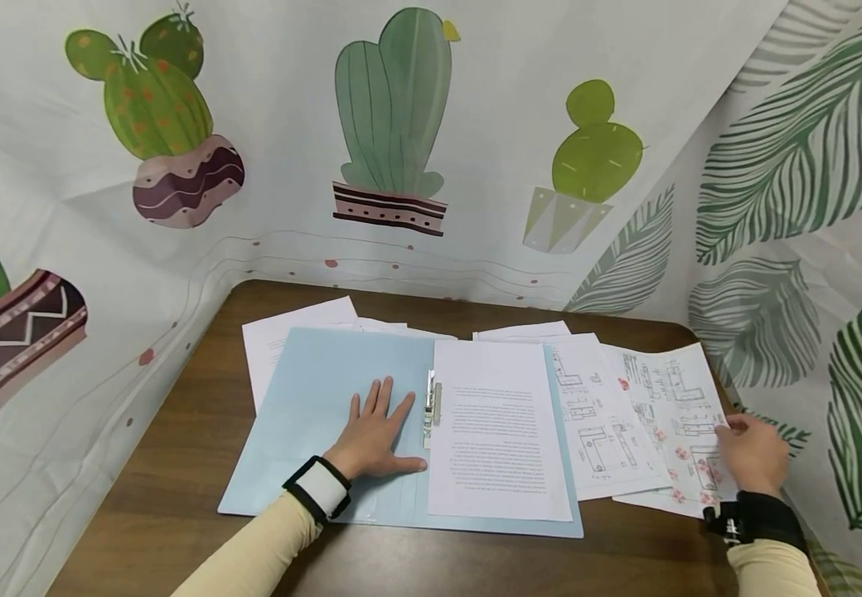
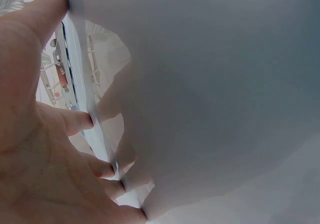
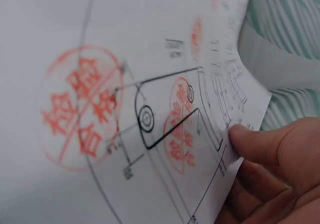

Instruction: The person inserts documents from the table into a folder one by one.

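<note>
An open light-blue folder [image 1: 326, 373] lies on the table with a metal clip [image 1: 432, 406] along its spine. On its right half rests a printed sheet [image 1: 498, 431]. My left hand [image 1: 371, 439] presses flat on the folder's left cover, fingers spread, thumb pointing toward the spine. At the far right my right hand [image 1: 755, 452] pinches the right edge of a drawing sheet [image 1: 670, 398] marked with red stamps. In the right wrist view thumb and fingers hold that sheet's edge [image 3: 195, 129], and the paper bends.
A second drawing sheet [image 1: 602, 431] lies between the folder and the stamped one, partly under the folder. More white papers [image 1: 263, 348] stick out behind the folder. The brown table [image 1: 155, 464] meets a cactus-patterned cloth [image 1: 267, 191] at the back.
</note>
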{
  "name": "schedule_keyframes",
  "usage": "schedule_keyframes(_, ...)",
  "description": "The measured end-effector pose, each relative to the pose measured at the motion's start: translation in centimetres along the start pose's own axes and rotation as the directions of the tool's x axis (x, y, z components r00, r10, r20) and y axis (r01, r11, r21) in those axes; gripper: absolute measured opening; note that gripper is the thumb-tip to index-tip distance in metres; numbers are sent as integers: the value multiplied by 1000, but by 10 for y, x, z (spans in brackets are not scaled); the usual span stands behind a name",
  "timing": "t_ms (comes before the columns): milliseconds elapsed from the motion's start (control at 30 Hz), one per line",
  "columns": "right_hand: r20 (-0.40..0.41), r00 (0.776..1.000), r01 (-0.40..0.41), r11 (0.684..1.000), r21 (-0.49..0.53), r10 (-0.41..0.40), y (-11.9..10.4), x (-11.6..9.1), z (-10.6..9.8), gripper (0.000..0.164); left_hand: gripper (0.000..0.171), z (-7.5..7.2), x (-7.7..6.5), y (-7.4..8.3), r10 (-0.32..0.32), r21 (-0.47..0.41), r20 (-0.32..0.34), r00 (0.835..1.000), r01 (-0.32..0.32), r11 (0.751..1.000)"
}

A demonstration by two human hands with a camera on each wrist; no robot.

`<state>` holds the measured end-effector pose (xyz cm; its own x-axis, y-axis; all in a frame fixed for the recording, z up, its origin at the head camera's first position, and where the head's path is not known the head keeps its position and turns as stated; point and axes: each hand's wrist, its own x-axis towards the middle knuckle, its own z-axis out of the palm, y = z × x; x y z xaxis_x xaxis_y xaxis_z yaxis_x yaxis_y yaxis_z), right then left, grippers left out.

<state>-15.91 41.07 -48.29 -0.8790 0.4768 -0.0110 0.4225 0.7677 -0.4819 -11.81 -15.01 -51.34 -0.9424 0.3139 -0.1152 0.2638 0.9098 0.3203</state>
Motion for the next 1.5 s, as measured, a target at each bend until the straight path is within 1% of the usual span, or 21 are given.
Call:
schedule_keyframes(67, -33, 997, 66, 998, 7, -66, -2, -3, -9, 32, 111, 0, -1, 0, 2, -3, 1, 1000, -2, 1000)
schedule_keyframes(133, -74, 989, 129, 992, 12, -127, -6, -4, -19, 30, 111, -2, -1, 1, 4, -8, 2, 1000, -4, 1000)
schedule_keyframes(233, -121, 977, 182, 983, 30, -178, -15, -5, -35, 30, 111, -5, -2, 2, 6, -20, 0, 1000, -6, 1000)
schedule_keyframes(333, -160, 970, 194, 980, 43, -185, -28, -8, -53, 33, 111, -6, -2, 2, 4, -19, 1, 1000, -4, 1000)
schedule_keyframes(433, -239, 949, 218, 976, 25, -206, -40, -13, -69, 33, 110, -6, -2, 2, 1, -15, 4, 1000, -1, 1000)
schedule_keyframes(500, -304, 924, 252, 968, 20, -234, -48, -19, -78, 32, 110, -5, -1, 2, 0, -12, 6, 1000, 0, 1000)
schedule_keyframes(567, -370, 893, 281, 959, 18, -255, -57, -24, -87, 29, 110, -5, -2, 2, 2, -16, -1, 1000, -2, 1000)
schedule_keyframes(667, -428, 863, 309, 951, 27, -268, -69, -30, -100, 28, 110, -5, -1, 2, 3, -14, -6, 1000, -3, 1000)
schedule_keyframes(767, -460, 849, 307, 951, 33, -259, -79, -36, -110, 30, 111, -5, -1, 2, 4, -19, -12, 1000, -4, 1000)
schedule_keyframes(833, -475, 844, 309, 950, 51, -249, -85, -39, -115, 31, 111, -4, -1, 2, 3, -18, -8, 1000, -3, 1000)
schedule_keyframes(933, -493, 839, 317, 944, 95, -232, -91, -43, -118, 33, 112, -2, 1, 1, 2, -12, -8, 1000, -2, 1000)
schedule_keyframes(967, -503, 834, 319, 942, 104, -227, -92, -44, -118, 34, 113, -2, 1, 1, 1, -7, -7, 1000, -1, 1000)
schedule_keyframes(1000, -507, 835, 315, 941, 123, -213, -94, -44, -118, 34, 113, -1, 2, 0, 0, -1, -6, 1000, 0, 1000)
schedule_keyframes(1100, -503, 850, 288, 939, 189, -159, -97, -45, -116, 36, 113, -1, 2, 0, -5, 18, 1, 1000, 5, 1000)
schedule_keyframes(1200, -466, 879, 249, 932, 263, -103, -98, -43, -112, 37, 113, -1, 2, 1, -4, 14, 9, 1000, 4, 1000)
schedule_keyframes(1300, -398, 914, 218, 921, 323, -76, -97, -42, -105, 38, 112, 0, 2, 1, -3, 3, 14, 1000, 3, 1000)
schedule_keyframes(1400, -304, 951, 173, 902, 394, -50, -98, -42, -92, 37, 112, 1, 2, 1, -9, 14, 25, 1000, 8, 1000)
schedule_keyframes(1433, -279, 959, 164, 894, 417, -45, -99, -41, -86, 37, 112, 1, 2, 1, -8, 8, 20, 1000, 8, 1000)
schedule_keyframes(1500, -223, 974, 128, 893, 431, -32, -100, -41, -73, 37, 112, 0, 1, 2, -9, 9, 18, 1000, 9, 1000)
